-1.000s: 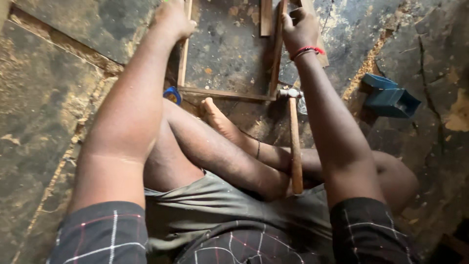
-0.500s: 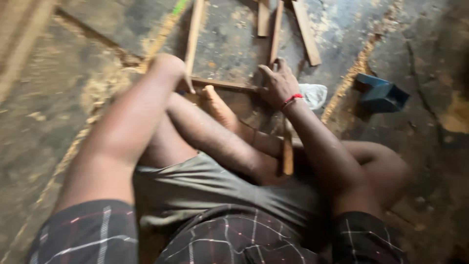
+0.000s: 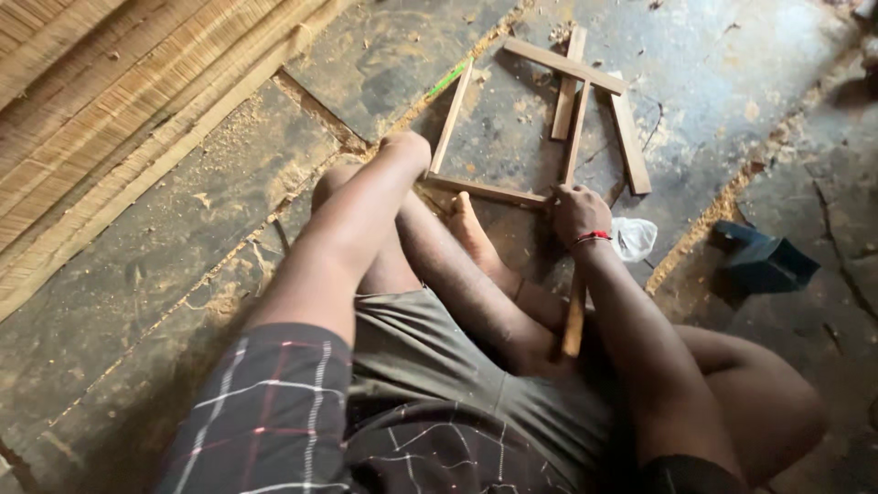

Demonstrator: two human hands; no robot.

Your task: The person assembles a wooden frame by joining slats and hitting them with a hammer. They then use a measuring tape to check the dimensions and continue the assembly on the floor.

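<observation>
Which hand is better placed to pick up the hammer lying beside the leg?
The right hand, probably. It rests on the wooden frame just above the hammer handle, which lies along the same forearm. The left hand presses the frame's far corner, with both legs between it and the hammer.

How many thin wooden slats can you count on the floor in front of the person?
6 wooden slats: a long one by the left hand at, a crosspiece between both hands, a top crosspiece, two uprights, one at right. Others may be hidden.
</observation>
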